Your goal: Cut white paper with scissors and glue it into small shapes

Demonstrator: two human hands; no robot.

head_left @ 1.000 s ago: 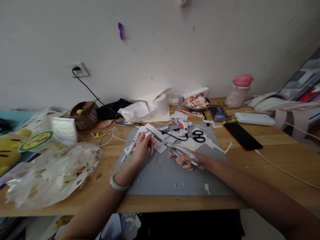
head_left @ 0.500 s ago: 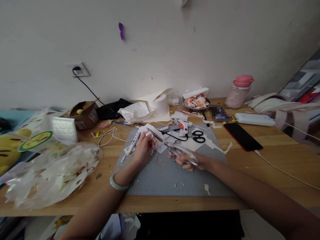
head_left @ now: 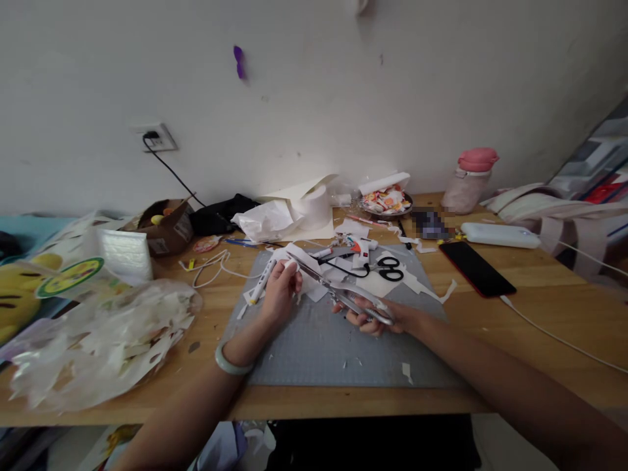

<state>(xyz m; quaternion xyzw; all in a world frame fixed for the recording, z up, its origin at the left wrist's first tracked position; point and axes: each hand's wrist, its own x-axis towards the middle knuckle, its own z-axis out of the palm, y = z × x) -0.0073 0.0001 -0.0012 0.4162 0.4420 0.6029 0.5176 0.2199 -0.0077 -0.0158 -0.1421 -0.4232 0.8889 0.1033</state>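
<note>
Left hand (head_left: 283, 288) pinches white paper (head_left: 303, 261); right hand (head_left: 380, 315) grips silver scissors (head_left: 343, 294), blades meeting the paper between the hands

R hand (head_left: 375, 317) w/ scissors (head_left: 338, 292) cutting paper (head_left: 299, 258) in L hand (head_left: 282, 288).

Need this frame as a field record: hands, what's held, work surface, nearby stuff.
left hand: left hand pinches a white paper piece over the mat
right hand: right hand closed on silver scissors, blades pointing at the paper
surface: grey cutting mat on a wooden table, paper scraps scattered on it
on mat, far side: black-handled scissors, glue gun
right of mat: black phone
left of mat: clear bag of paper offcuts
wrist: pale bangle on the left arm
</note>
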